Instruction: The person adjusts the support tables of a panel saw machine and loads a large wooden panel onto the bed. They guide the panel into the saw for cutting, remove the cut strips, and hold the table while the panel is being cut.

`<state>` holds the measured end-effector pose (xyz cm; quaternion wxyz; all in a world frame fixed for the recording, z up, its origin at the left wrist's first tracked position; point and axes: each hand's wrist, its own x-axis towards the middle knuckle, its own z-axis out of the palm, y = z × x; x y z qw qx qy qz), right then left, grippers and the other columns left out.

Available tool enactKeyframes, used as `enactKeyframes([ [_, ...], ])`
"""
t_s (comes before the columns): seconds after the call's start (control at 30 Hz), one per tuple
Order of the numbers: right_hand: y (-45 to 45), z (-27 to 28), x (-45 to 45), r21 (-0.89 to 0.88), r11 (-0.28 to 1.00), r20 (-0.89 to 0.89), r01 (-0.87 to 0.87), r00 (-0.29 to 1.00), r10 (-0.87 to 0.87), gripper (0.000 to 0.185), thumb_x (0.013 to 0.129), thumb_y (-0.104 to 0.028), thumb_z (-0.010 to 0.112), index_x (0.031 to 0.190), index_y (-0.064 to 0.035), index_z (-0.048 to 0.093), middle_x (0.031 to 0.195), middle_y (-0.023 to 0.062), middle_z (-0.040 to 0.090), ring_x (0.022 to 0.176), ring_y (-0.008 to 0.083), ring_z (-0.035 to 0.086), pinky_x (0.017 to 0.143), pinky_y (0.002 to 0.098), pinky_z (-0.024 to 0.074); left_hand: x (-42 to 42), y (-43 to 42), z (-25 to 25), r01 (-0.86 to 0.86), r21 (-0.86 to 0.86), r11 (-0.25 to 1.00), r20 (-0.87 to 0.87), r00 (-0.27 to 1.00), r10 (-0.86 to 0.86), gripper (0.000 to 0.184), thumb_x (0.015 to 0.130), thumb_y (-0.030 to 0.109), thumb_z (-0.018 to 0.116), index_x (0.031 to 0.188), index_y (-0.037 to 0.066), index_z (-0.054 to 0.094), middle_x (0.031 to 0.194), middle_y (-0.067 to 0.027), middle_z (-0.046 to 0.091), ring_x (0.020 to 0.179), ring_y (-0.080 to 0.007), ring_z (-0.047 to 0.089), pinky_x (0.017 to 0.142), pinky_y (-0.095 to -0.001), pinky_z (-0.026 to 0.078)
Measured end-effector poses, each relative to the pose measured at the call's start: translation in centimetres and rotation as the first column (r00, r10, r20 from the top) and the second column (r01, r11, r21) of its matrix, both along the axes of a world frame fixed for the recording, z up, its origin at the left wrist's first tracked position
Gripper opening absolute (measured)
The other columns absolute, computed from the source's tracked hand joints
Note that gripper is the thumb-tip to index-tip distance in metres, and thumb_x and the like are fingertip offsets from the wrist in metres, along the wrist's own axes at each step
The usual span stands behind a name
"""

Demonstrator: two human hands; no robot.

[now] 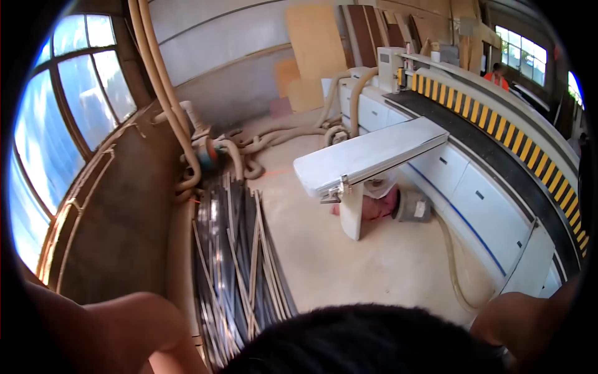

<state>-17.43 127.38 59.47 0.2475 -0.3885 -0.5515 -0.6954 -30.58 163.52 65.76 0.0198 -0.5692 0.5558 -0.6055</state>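
Rounded bare limbs (140, 315) either side of a black, fuzzy-edged dome (367, 340), hair or cloth unclear

a loose pile of long, thin dark and pale strips (249, 274) lies on the beige floor (330, 274); apart from it, a flat, white rectangular table (367, 153) juts from a long white-panelled machine (492, 202) topped by a yellow-and-black striped beam (492, 119).

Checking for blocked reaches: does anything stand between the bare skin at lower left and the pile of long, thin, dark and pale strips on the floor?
Nothing visible stands between that bare skin and the strips; a fuzzy black shape hides their lower right end.
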Motion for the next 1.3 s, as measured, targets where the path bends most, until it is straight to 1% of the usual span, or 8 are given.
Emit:
enactKeyframes([
  [0.13,2.3,-2.0,2.3,-0.023,0.996,-0.050,0.088,0.995,-0.089,0.044,0.109,-0.035,0.056,0.140,-0.0039,0.056,0.130,0.0151,0.069,0.122,0.0312,0.064,0.106,0.0466,0.0508,6.8,3.5,-3.7,0.107,-0.064,0.992,-0.042,0.993,-0.110,0.014,0.090,0.012,0.072,0.102,0.006,0.075,0.107,-0.0122,0.077,0.110,-0.0337,0.066,0.100,-0.0484,0.051],
  [0.23,4.2,-3.0,4.3,-0.047,0.973,-0.041,0.226,0.973,-0.228,0.043,0.108,-0.034,0.056,0.138,-0.0035,0.057,0.128,0.0156,0.069,0.121,0.0316,0.064,0.105,0.0470,0.0511,14.2,6.3,-4.9,0.233,-0.091,0.968,-0.027,0.971,-0.236,0.015,0.090,0.013,0.073,0.103,0.006,0.075,0.107,-0.0124,0.077,0.109,-0.0336,0.066,0.099,-0.0483,0.052],
  [0.33,5.0,-2.8,6.0,-0.049,0.914,0.044,0.404,0.915,-0.402,0.042,0.108,-0.033,0.056,0.137,-0.0032,0.058,0.127,0.0161,0.070,0.120,0.0321,0.064,0.105,0.0474,0.0513,22.2,7.5,-5.8,0.364,-0.059,0.930,0.019,0.931,-0.363,0.015,0.090,0.014,0.073,0.103,0.006,0.075,0.107,-0.0126,0.077,0.108,-0.0336,0.066,0.099,-0.0482,0.052],
  [0.47,3.0,-2.2,8.1,-0.069,0.799,0.081,0.598,0.801,-0.593,0.040,0.107,-0.032,0.056,0.134,-0.0027,0.058,0.126,0.0168,0.070,0.118,0.0327,0.065,0.104,0.0480,0.0517,33.0,5.0,-6.4,0.520,-0.067,0.851,0.020,0.854,-0.520,0.016,0.090,0.015,0.073,0.104,0.006,0.075,0.107,-0.0129,0.077,0.108,-0.0335,0.066,0.098,-0.0480,0.052],
  [0.67,-3.7,-3.5,10.8,-0.066,0.611,0.114,0.789,0.614,-0.781,0.038,0.106,-0.030,0.057,0.131,-0.0019,0.060,0.123,0.0178,0.071,0.116,0.0336,0.065,0.103,0.0488,0.0522,45.3,-5.9,-8.2,0.680,-0.059,0.731,-0.029,0.731,-0.682,0.018,0.091,0.016,0.073,0.105,0.005,0.075,0.107,-0.0134,0.077,0.106,-0.0334,0.066,0.097,-0.0477,0.052],
  [0.93,-19.6,-3.7,16.0,-0.070,0.457,0.168,0.887,0.462,-0.871,0.034,0.105,-0.027,0.057,0.126,-0.0009,0.061,0.120,0.0192,0.071,0.113,0.0348,0.066,0.101,0.0499,0.0529,56.7,-25.9,-9.6,0.761,-0.054,0.647,-0.050,0.645,-0.763,0.020,0.091,0.018,0.073,0.106,0.005,0.075,0.108,-0.0140,0.076,0.105,-0.0332,0.066,0.095,-0.0474,0.052],
  [1.0,-23.1,-4.2,17.7,-0.059,0.437,0.213,0.898,0.439,-0.873,0.034,0.104,-0.027,0.057,0.125,-0.0007,0.062,0.119,0.0195,0.072,0.112,0.0351,0.066,0.101,0.0501,0.0530,58.7,-30.1,-10.2,0.772,-0.035,0.635,-0.022,0.635,-0.772,0.020,0.091,0.019,0.073,0.106,0.005,0.075,0.108,-0.0141,0.076,0.104,-0.0332,0.066,0.095,-0.0473,0.052],
  [1.3,-38.4,-4.4,28.6,-0.101,0.362,0.219,0.927,0.376,-0.901,0.030,0.103,-0.024,0.058,0.120,0.0005,0.064,0.115,0.0211,0.073,0.109,0.0364,0.067,0.099,0.0514,0.0538,71.6,-46.9,-12.1,0.799,-0.091,0.595,-0.049,0.593,-0.804,0.023,0.092,0.021,0.074,0.108,0.004,0.076,0.108,-0.0148,0.076,0.103,-0.0330,0.066,0.093,-0.0469,0.052],
])
